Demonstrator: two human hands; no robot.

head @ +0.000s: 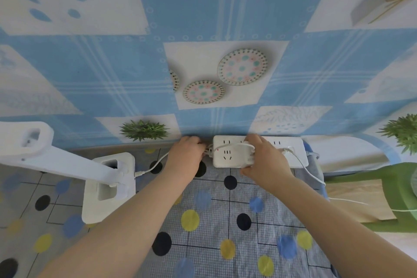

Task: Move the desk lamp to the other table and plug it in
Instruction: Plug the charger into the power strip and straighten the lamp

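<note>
The desk lamp [106, 178] is sitting at the tabletop's left side, its cable [155, 165] running toward the power strip [228, 156] at the far edge. The left hand [186, 153] is pinching something at the strip's left end, probably the plug, though it's hidden. The right hand [264, 160] is gripping the strip, steadying it. The lamp looks light, rigid plastic; I'd be grabbing its base. No containers here.

White folded desk lamp [106, 178] upright on dotted tablecloth [225, 221].
</note>
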